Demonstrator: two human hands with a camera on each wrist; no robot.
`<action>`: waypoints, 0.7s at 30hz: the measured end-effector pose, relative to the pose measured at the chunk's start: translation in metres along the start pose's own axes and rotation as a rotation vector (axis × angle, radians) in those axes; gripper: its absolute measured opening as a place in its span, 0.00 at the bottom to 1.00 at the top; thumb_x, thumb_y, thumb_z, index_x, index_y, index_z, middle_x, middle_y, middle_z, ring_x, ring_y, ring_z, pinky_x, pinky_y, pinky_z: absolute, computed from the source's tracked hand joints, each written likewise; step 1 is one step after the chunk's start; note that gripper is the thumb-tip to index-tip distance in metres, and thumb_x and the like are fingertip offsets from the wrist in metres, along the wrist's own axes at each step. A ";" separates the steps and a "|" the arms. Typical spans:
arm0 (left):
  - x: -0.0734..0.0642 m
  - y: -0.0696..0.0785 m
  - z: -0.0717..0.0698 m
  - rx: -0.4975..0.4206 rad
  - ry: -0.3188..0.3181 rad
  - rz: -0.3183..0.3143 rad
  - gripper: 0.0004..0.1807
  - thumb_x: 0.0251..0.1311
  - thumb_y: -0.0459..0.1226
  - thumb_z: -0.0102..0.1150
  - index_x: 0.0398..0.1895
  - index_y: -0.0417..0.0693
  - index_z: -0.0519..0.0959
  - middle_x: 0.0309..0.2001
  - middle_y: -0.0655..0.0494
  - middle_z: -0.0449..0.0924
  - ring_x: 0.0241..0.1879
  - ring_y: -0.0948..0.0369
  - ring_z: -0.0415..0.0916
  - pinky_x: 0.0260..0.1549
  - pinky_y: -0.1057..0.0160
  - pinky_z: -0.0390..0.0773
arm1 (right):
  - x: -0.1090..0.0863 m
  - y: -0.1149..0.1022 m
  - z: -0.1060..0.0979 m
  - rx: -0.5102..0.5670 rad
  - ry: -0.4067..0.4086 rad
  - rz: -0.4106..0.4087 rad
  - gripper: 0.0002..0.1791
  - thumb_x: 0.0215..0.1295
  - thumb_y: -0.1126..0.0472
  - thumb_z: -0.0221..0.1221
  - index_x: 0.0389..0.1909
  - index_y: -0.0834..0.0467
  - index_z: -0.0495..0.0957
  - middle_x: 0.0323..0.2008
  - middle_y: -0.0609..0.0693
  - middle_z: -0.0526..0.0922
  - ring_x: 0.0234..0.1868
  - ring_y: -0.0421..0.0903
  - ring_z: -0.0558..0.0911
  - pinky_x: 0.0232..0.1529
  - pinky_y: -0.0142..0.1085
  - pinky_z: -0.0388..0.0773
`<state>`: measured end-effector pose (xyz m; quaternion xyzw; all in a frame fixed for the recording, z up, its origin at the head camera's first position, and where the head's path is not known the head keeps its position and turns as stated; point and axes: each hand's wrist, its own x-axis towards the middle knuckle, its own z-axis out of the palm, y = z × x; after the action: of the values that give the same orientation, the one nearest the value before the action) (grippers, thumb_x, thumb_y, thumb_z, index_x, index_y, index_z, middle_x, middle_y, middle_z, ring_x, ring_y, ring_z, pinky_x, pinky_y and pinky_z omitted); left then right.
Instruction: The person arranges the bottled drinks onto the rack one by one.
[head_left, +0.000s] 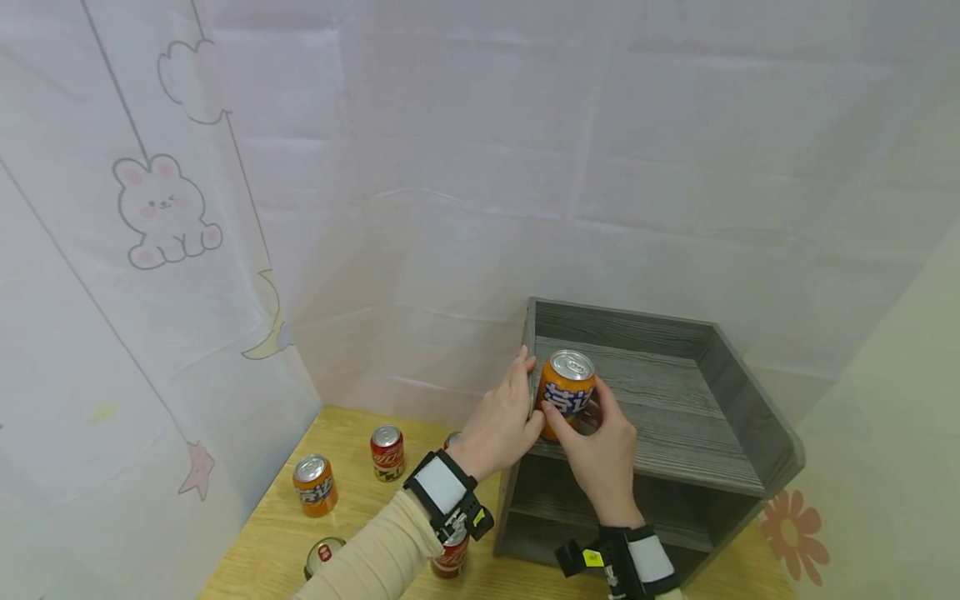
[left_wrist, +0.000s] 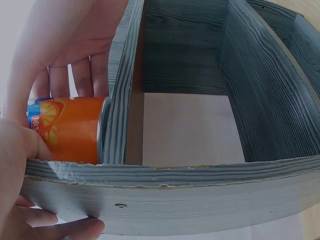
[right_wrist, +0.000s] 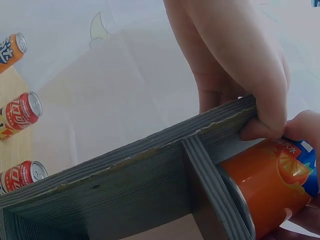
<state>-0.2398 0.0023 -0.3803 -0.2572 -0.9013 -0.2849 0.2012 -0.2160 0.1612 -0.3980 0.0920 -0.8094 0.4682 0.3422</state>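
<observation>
An orange soda can (head_left: 567, 393) stands upright at the front left corner of the top tier of a grey wood-grain shelf unit (head_left: 675, 417). My right hand (head_left: 606, 458) holds it, thumb in front and fingers round the far side. With its fingers along the outside, my left hand (head_left: 498, 425) grips the shelf's left side panel (left_wrist: 120, 202), thumb over the edge beside the can. In the right wrist view the can's base (right_wrist: 235, 197) meets the top board's front edge.
On the wooden table (head_left: 255, 550) to the left stand another orange can (head_left: 315, 492), a red can (head_left: 387, 458), a green-rimmed can (head_left: 322, 552) and a red can (head_left: 452, 560) partly behind my left wrist. A printed white curtain (head_left: 420, 208) hangs behind.
</observation>
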 end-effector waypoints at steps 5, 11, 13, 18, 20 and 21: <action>0.000 0.000 0.000 0.002 -0.003 -0.001 0.44 0.69 0.37 0.58 0.79 0.31 0.46 0.76 0.42 0.58 0.56 0.50 0.79 0.54 0.55 0.79 | 0.000 -0.001 0.001 0.007 0.016 0.010 0.39 0.54 0.57 0.78 0.65 0.65 0.74 0.53 0.60 0.84 0.46 0.57 0.86 0.43 0.49 0.84; 0.000 0.000 0.000 0.000 -0.003 0.002 0.44 0.69 0.37 0.58 0.79 0.31 0.45 0.75 0.42 0.59 0.50 0.52 0.81 0.48 0.57 0.82 | 0.000 0.000 0.001 0.004 0.026 0.019 0.39 0.53 0.57 0.78 0.65 0.65 0.74 0.53 0.59 0.84 0.46 0.55 0.86 0.43 0.46 0.84; 0.000 0.000 0.000 0.000 -0.004 0.001 0.44 0.69 0.37 0.58 0.79 0.31 0.45 0.75 0.43 0.59 0.49 0.52 0.82 0.46 0.57 0.82 | -0.001 0.001 0.001 0.001 0.024 0.014 0.40 0.53 0.57 0.78 0.65 0.65 0.74 0.53 0.60 0.83 0.46 0.56 0.86 0.43 0.46 0.84; 0.000 -0.001 0.000 0.004 -0.006 -0.003 0.45 0.69 0.37 0.58 0.79 0.32 0.44 0.75 0.43 0.60 0.53 0.51 0.80 0.50 0.56 0.81 | -0.002 0.000 0.000 0.011 0.009 0.015 0.43 0.54 0.56 0.78 0.68 0.65 0.71 0.54 0.62 0.82 0.48 0.58 0.85 0.46 0.49 0.83; 0.000 -0.001 0.000 0.001 -0.006 -0.006 0.45 0.69 0.37 0.58 0.79 0.32 0.44 0.75 0.43 0.60 0.56 0.50 0.79 0.53 0.56 0.79 | -0.003 -0.001 -0.001 0.023 0.000 0.025 0.44 0.55 0.55 0.78 0.69 0.64 0.69 0.56 0.62 0.81 0.50 0.58 0.84 0.48 0.50 0.82; 0.000 -0.001 0.000 0.000 -0.008 -0.009 0.45 0.69 0.37 0.58 0.79 0.32 0.44 0.75 0.43 0.60 0.57 0.50 0.78 0.54 0.56 0.79 | -0.003 -0.001 -0.002 0.028 -0.005 0.030 0.44 0.55 0.55 0.77 0.70 0.64 0.69 0.57 0.62 0.80 0.51 0.58 0.84 0.49 0.50 0.82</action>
<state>-0.2402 0.0021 -0.3809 -0.2544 -0.9032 -0.2847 0.1961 -0.2121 0.1618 -0.3982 0.0857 -0.8049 0.4844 0.3319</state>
